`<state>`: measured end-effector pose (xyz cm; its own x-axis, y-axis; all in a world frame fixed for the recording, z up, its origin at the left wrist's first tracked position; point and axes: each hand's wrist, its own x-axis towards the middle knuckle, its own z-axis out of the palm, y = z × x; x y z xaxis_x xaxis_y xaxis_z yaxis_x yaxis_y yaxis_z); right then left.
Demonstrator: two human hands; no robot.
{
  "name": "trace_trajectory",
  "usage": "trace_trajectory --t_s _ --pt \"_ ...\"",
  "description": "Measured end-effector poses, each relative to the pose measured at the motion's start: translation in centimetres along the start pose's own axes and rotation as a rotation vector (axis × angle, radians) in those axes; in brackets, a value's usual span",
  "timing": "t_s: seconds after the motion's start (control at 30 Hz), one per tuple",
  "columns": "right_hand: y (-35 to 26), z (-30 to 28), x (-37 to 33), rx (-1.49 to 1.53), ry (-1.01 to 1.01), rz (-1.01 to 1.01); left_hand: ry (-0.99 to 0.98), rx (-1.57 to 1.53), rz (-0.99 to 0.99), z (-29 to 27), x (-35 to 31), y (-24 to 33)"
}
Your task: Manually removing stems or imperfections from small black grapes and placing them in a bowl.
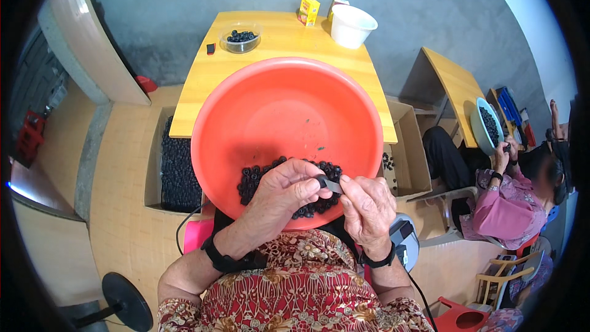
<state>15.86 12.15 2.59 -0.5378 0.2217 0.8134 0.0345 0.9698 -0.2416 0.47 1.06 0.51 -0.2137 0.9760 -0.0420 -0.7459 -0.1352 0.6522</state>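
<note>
Up close, a small black rubbery-looking round part (321, 180) is pinched in the nearly closed thumb and fingers of the left hand (286, 185), just over the near side of a big red-orange plastic basin (289, 107). A thin flat grey metal strip (334, 187) is gripped by the right hand (370, 209), thumb against fingers; whether it's touching the part can't really be told. The part's probably light, kinda springy and maybe slippery, so it's best held by its outer rim, fingertips kept clear of the strip's edge. Loose black ring-shaped pieces (251, 183) are heaped below. Farther off, a clear round plastic bowl (241, 48) is set on a yellow wooden table (286, 34).
</note>
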Motion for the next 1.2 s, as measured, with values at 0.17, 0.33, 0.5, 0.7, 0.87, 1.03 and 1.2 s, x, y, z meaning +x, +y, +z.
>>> trace_trajectory --t_s 0.17,0.33,0.5,0.7,0.87,1.03,1.2 --pt "-0.2 0.0 -0.2 -0.042 -0.035 -0.042 -0.039 -0.059 0.017 -0.1 0.1 -0.1" --pt "-0.2 0.0 -0.2 -0.076 -0.049 -0.045 -0.072 -0.112 0.005 -0.3 0.0 0.1" --pt "-0.4 0.1 -0.1 -0.07 -0.058 -0.056 -0.061 -0.104 0.013 -0.7 0.0 -0.2" --pt "-0.4 0.1 -0.1 -0.094 -0.06 -0.064 -0.098 -0.142 0.018 -0.9 0.3 -0.4" --pt "-0.4 0.1 -0.1 -0.108 -0.07 -0.057 -0.092 -0.124 0.017 -1.2 0.2 -0.4" --pt "-0.3 0.4 0.0 -0.065 -0.076 -0.047 -0.063 -0.074 0.036 -1.1 0.2 -0.5" --pt "2.5 1.5 -0.4 -0.107 -0.007 0.124 -0.14 0.068 0.06 -0.8 -0.4 -0.2"
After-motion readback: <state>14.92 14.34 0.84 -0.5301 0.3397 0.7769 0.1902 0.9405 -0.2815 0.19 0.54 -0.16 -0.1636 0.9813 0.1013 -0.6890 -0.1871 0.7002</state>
